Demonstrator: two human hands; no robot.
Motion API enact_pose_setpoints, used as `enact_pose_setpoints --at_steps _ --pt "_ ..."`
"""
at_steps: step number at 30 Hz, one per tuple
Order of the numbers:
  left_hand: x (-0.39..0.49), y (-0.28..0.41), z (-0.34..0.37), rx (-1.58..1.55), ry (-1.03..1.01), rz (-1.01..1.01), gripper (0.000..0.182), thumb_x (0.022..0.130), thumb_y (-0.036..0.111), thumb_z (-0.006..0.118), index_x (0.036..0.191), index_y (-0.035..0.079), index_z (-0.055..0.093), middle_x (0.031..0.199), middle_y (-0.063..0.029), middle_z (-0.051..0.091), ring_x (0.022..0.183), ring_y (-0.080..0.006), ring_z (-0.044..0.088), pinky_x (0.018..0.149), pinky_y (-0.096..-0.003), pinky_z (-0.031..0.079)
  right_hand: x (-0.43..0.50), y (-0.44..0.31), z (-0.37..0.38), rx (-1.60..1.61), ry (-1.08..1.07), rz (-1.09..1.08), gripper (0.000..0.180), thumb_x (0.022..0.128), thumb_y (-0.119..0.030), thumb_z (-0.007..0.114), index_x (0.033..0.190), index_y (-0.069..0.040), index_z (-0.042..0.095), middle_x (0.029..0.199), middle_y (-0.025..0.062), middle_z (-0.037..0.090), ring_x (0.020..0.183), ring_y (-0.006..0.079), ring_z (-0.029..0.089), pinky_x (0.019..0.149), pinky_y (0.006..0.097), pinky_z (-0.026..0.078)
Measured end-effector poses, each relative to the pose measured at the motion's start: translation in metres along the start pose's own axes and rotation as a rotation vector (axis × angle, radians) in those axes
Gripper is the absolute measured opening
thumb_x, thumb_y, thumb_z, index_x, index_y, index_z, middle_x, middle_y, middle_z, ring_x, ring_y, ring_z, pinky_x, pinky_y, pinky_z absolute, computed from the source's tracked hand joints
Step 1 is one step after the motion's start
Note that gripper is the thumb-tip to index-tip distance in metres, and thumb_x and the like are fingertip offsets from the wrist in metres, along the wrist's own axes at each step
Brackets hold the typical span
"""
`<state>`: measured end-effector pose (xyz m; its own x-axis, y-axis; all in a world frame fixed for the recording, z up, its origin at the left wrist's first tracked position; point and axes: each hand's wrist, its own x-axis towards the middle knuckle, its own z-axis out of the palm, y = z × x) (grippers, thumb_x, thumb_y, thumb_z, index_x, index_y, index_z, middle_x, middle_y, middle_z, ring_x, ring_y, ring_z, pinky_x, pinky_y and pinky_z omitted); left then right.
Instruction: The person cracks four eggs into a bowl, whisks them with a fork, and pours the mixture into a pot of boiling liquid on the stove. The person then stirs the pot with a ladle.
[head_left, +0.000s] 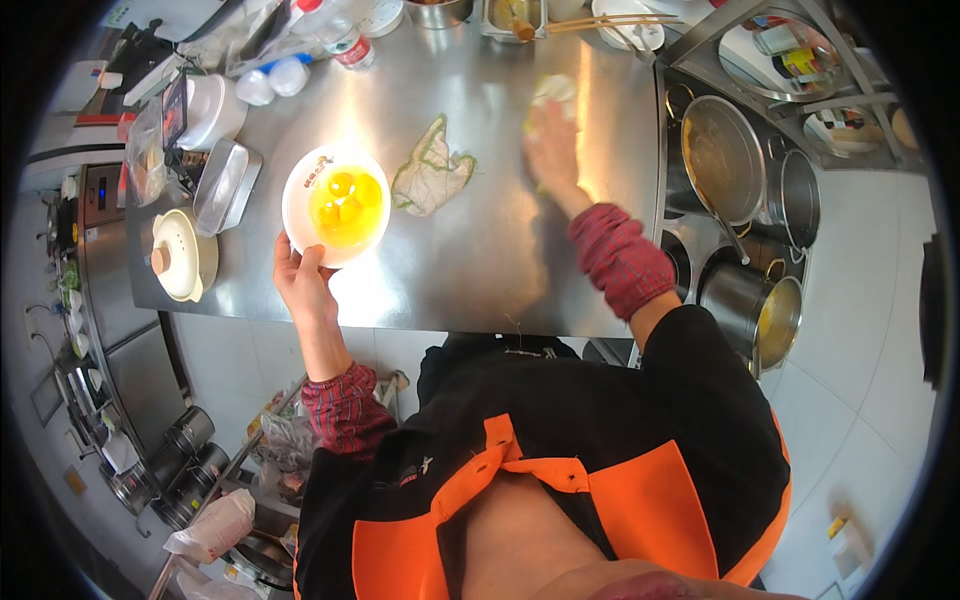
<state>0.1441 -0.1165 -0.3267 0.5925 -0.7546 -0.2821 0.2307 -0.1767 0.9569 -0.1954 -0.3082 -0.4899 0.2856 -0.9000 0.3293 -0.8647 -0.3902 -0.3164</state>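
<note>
My left hand grips the near rim of a white bowl, thumb over the edge. Several raw eggs with whole yolks lie in the bowl. Farther out on the right, my right hand presses a pale cloth on the stainless steel table; the hand is blurred. Between the two hands a second cloth, crumpled and green-edged, lies on the metal just right of the bowl.
At the left stand a lidded cream pot, a rectangular metal pan and a phone. A plastic bottle, a metal tray and chopsticks line the far edge. Large steel pots stand on the stove at right.
</note>
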Motion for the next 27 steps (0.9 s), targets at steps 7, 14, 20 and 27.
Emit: enact_pose_setpoints --at_steps 7,14,20,27 --pt "0.003 -0.004 -0.017 0.039 0.084 -0.022 0.047 0.085 -0.007 0.050 0.132 -0.006 0.047 0.117 -0.0179 0.064 0.096 -0.0276 0.070 0.075 -0.0365 0.062 0.016 -0.157 0.041 0.209 -0.224 -0.459 0.059 0.096 -0.033 0.052 0.146 -0.003 0.042 0.153 0.0192 0.039 0.145 0.0323 0.031 0.118 0.0499 0.023" --pt "0.010 -0.001 -0.026 -0.022 0.112 0.014 0.050 0.086 -0.008 0.050 0.136 -0.006 0.044 0.120 -0.0187 0.062 0.101 -0.0276 0.068 0.082 -0.0373 0.061 0.114 -0.161 0.085 0.195 -0.185 -0.549 0.051 0.098 -0.033 0.051 0.141 -0.005 0.049 0.154 0.0107 0.040 0.145 0.0261 0.032 0.119 0.0453 0.024" --pt "0.013 -0.001 -0.023 -0.018 0.098 0.005 0.049 0.086 -0.009 0.049 0.135 -0.007 0.044 0.121 -0.0187 0.062 0.103 -0.0279 0.068 0.083 -0.0375 0.061 0.126 -0.099 0.066 0.023 -0.182 -0.329 0.051 0.099 -0.029 0.050 0.143 -0.004 0.045 0.153 0.0149 0.039 0.145 0.0295 0.030 0.119 0.0456 0.023" --pt "0.016 -0.004 -0.005 -0.028 0.060 0.003 0.045 0.087 -0.008 0.049 0.132 -0.005 0.046 0.117 -0.0183 0.063 0.098 -0.0274 0.070 0.079 -0.0365 0.062 0.156 -0.065 0.069 -0.036 0.060 -0.141 0.055 0.094 -0.034 0.058 0.136 0.000 0.048 0.147 0.0232 0.042 0.141 0.0355 0.034 0.110 0.0478 0.031"
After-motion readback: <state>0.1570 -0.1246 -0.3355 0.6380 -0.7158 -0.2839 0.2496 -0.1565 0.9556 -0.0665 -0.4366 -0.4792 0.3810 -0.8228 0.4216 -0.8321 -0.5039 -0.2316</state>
